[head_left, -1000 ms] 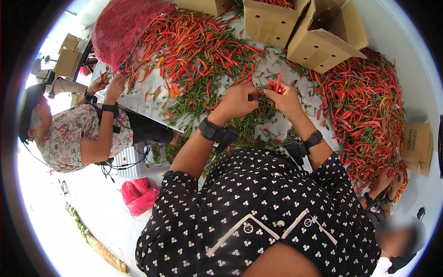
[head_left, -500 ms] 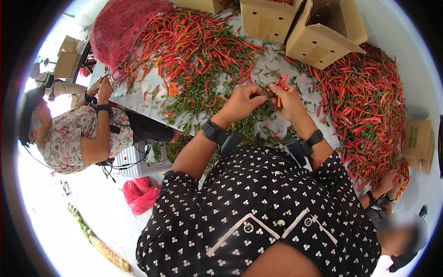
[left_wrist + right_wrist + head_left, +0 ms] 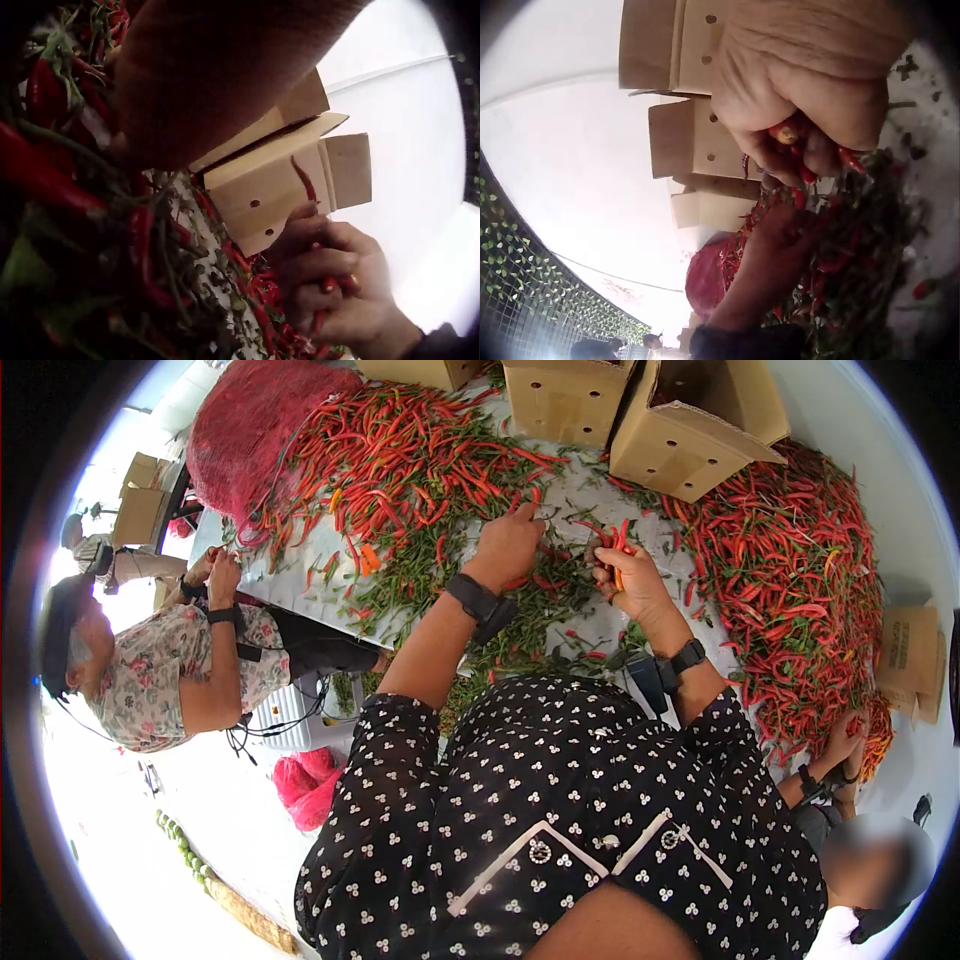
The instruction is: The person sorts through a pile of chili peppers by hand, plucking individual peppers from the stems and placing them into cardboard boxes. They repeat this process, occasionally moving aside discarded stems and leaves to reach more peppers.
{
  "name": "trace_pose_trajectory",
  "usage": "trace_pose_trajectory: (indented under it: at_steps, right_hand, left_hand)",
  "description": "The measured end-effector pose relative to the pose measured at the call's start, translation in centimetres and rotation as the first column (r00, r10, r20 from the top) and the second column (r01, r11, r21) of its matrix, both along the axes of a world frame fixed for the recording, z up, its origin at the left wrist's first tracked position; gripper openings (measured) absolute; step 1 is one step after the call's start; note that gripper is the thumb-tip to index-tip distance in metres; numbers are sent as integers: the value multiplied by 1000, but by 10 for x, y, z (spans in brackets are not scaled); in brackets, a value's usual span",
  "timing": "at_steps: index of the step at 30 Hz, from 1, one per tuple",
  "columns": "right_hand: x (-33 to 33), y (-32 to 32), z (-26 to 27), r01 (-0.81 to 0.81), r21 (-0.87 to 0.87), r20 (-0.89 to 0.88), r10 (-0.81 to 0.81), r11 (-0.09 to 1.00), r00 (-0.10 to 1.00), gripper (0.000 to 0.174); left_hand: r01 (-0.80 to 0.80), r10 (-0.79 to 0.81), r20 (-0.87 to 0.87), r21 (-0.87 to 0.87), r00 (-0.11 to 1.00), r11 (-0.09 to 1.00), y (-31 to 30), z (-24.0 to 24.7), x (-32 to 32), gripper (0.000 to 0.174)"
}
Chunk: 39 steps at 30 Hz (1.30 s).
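Note:
My left hand (image 3: 507,550) reaches into the heap of red chillies and green stems (image 3: 440,555), its fingertips among them; whether they pinch one is hidden. In the left wrist view the same hand (image 3: 202,82) is a dark shape over stems and chillies. Several red chillies (image 3: 619,550) are gripped in my right hand (image 3: 638,588), to the right of the left hand and above the table. The left wrist view shows that right hand (image 3: 337,281) with curled fingers, and a thin chilli (image 3: 303,178) stands up from it. Red ends (image 3: 808,172) poke out below the right hand (image 3: 802,82).
Cardboard boxes (image 3: 690,445) stand at the back. A large chilli pile (image 3: 800,580) lies on the right, with another person's hands (image 3: 848,738) at its lower edge. On the left are a red net sack (image 3: 245,435) and a person in a floral shirt (image 3: 165,670).
My left hand has moved away from the right hand, up and slightly left into the heap. The right hand has shifted slightly down and right, still holding chillies.

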State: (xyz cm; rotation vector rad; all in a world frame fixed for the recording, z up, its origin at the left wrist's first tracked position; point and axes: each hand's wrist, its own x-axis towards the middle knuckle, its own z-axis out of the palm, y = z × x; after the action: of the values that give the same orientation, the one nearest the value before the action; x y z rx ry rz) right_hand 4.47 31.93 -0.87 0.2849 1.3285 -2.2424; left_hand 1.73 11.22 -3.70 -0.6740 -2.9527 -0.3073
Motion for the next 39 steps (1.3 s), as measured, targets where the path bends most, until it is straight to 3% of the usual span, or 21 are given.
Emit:
trace_pose_trajectory:
  at_steps: [4, 6, 7, 9, 10, 12, 13, 15, 18, 22, 25, 27, 30, 37, 39]
  right_hand:
    - [1, 3, -7, 72, 50, 6, -72, 996, 997, 12]
    - [2, 1, -7, 61, 30, -5, -60, 998, 998, 11]
    - [3, -1, -5, 46, 13, -19, -46, 999, 999, 11]
    - [5, -9, -2, 39, 14, 4, -39, 999, 999, 11]
    - [6, -13, 0, 36, 17, 27, -36, 999, 999, 11]
    - [7, -19, 7, 6, -1, 6, -6, 1000, 1000, 11]
    - [8, -21, 11, -19, -19, -13, 19, 1000, 1000, 11]
    - [9, -21, 17, -69, -4, -36, 69, 998, 997, 12]
    - [9, -22, 15, -87, 31, -92, 90, 996, 992, 13]
    - [13, -19, 20, -33, 112, -160, 51, 993, 986, 16]
    - [14, -14, 22, -46, 187, -159, 76, 981, 984, 15]
    - [15, -13, 25, -61, 211, -160, 96, 976, 982, 15]
    - [16, -16, 29, -93, 237, -160, 134, 967, 978, 16]
    - [15, -17, 23, -180, 255, -160, 225, 950, 961, 19]
    - [16, -18, 30, -200, 306, -133, 250, 931, 959, 18]
  left_hand:
    - [114, -102, -92, 140, 991, 983, -4, 2, 10, 15]
    - [-110, -24, 260, 487, 965, 866, -2, 15, 25, 18]
    - [-113, -21, 262, 486, 965, 867, -2, 17, 30, 18]
    - [-193, -126, 385, 689, 914, 698, 0, 22, 39, 18]
    - [-196, -123, 384, 689, 915, 697, 1, 26, 44, 18]
    - [-402, -290, 583, 770, 759, 495, 6, 35, 52, 20]
    - [-403, -288, 582, 771, 761, 492, 7, 37, 55, 20]
    - [-543, -489, 622, 780, 612, 313, 8, 40, 59, 21]
    - [-612, -525, 631, 754, 572, 239, 10, 37, 60, 20]
    - [-582, -543, 643, 751, 540, 311, 13, 37, 60, 20]
    - [-571, -478, 661, 747, 578, 342, 17, 41, 59, 24]
    - [-544, -347, 606, 795, 716, 267, 18, 44, 55, 23]
    - [-421, -307, 508, 853, 805, 308, 21, 56, 51, 21]
    - [-457, -248, 537, 832, 806, 315, 15, 54, 43, 15]
    - [-366, -258, 459, 868, 850, 336, 14, 49, 44, 17]
